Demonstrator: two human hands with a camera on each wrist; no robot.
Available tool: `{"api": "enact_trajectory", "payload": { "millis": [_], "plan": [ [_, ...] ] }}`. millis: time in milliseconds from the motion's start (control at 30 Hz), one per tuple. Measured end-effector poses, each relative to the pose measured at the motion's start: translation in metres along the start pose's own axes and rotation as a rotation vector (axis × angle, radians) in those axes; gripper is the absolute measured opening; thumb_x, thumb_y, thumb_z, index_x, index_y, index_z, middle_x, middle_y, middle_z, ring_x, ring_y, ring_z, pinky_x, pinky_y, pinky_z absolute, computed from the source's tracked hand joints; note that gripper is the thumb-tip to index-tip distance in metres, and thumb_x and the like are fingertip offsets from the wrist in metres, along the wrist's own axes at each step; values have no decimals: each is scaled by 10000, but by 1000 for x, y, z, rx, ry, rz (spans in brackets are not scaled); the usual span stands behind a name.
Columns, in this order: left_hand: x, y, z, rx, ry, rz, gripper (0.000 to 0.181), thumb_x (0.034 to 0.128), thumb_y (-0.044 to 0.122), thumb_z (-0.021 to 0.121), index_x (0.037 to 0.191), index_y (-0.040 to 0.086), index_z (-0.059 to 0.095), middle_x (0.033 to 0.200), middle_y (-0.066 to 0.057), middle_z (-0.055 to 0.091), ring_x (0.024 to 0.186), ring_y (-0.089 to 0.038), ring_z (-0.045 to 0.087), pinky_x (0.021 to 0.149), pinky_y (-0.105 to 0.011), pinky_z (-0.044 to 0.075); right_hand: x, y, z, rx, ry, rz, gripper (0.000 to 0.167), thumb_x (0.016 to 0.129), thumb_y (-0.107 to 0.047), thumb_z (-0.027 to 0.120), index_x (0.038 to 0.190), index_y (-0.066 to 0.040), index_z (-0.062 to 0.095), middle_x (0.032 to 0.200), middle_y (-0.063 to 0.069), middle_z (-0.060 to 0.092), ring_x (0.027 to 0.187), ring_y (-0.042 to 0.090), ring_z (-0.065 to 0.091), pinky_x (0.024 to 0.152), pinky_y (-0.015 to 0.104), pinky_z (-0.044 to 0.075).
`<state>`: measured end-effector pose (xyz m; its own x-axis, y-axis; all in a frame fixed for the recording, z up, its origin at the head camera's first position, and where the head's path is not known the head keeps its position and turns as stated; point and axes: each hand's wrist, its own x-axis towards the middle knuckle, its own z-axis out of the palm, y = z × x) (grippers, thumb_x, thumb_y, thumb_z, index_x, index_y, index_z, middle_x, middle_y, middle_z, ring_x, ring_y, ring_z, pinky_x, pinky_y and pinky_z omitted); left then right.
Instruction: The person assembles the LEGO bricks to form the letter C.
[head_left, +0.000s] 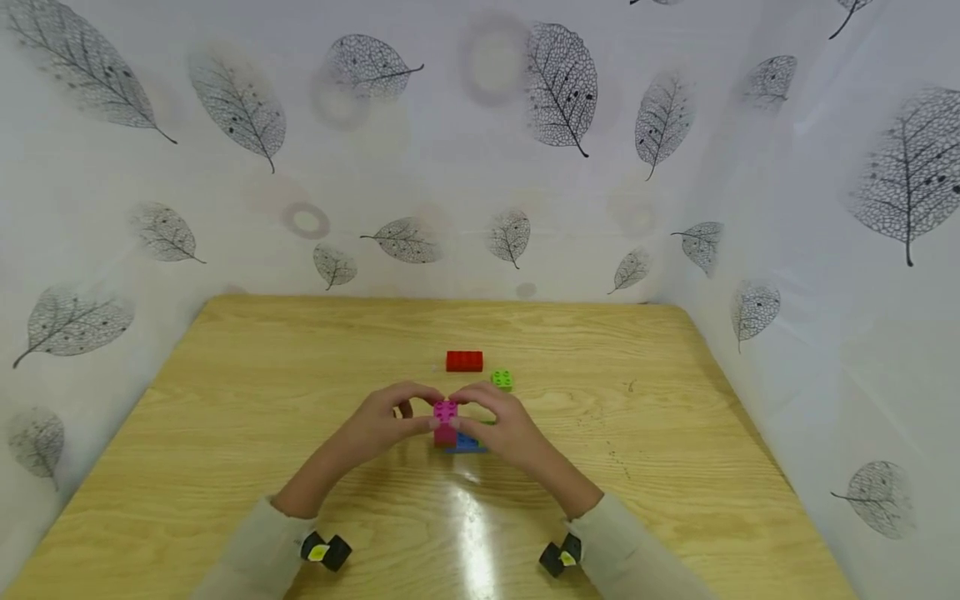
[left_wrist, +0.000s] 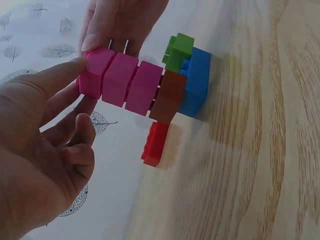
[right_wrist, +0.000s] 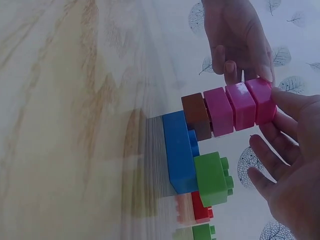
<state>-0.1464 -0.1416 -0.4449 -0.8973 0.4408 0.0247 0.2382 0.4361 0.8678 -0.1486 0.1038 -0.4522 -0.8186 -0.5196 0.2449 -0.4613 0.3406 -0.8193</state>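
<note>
The top pink block [head_left: 446, 410] is located between my two hands, at the upper end of an upright column. My left hand [head_left: 375, 425] grips this block from its left side, thumb and fingertips drawn in against it, the remaining fingers loosely bent and off the column. My right hand [head_left: 506, 425] grips the same block from its right side in like manner, its lower fingers partly bent and apart from the column.

Below my fingertips, two further pink blocks [right_wrist: 231, 107] continue the column, with thin gaps visible at the joints. Beneath these, a brown block [right_wrist: 196, 115] sits on one end of a long blue block [right_wrist: 179, 155], the end nearer my left hand. A green block [right_wrist: 211, 180] is mounted on the other end, under my right hand.

Beyond my hands, a red block [head_left: 464, 361] lies on the wooden table [head_left: 300, 358]; a small green block [head_left: 502, 380] lies near it, just past my right fingers. Behind the table hangs leaf-printed white cloth [head_left: 450, 175]
</note>
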Motion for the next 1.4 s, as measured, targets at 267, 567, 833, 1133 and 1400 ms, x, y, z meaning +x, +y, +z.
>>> {"api": "enact_trajectory", "payload": {
  "millis": [267, 567, 833, 1133, 1400],
  "plan": [
    [1, 2, 1, 47, 20, 9, 301, 920, 417, 728, 1198, 306, 696, 1167, 88, 681, 858, -201, 549, 627, -298, 487, -1, 0, -2, -39, 6, 11, 305, 959, -371, 686, 1235, -241, 695, 1294, -81, 622, 1239, 167, 563, 1028, 533, 474],
    [3, 2, 2, 116, 31, -18, 316, 915, 437, 725, 1213, 335, 697, 1129, 113, 681, 751, -176, 483, 574, -271, 415, -1, 6, -2, -68, 25, -26, 307, 957, -280, 704, 1243, -168, 701, 1312, 36, 634, 1120, 289, 596, 918, 447, 520],
    [1, -2, 0, 104, 24, -22, 325, 926, 427, 716, 1229, 314, 686, 1167, 107, 677, 786, -172, 517, 592, -281, 445, 1, 7, 3, -42, 14, -61, 286, 965, -269, 695, 1236, -178, 700, 1282, -14, 629, 1014, 316, 574, 827, 323, 494],
    [3, -7, 4, -5, -18, -9, 324, 943, 387, 707, 1248, 289, 661, 1210, 65, 654, 823, -207, 529, 630, -286, 460, -3, 11, 6, -43, 42, -37, 310, 960, -295, 696, 1257, -205, 693, 1288, -67, 637, 1092, 305, 582, 857, 355, 507],
    [2, -8, 4, -13, -19, -15, 337, 927, 381, 730, 1246, 296, 663, 1223, 39, 651, 836, -213, 523, 634, -292, 458, -5, 11, 6, -13, 43, 15, 306, 961, -342, 688, 1258, -272, 685, 1287, -109, 632, 1136, 297, 565, 835, 344, 489]
  ]
}}
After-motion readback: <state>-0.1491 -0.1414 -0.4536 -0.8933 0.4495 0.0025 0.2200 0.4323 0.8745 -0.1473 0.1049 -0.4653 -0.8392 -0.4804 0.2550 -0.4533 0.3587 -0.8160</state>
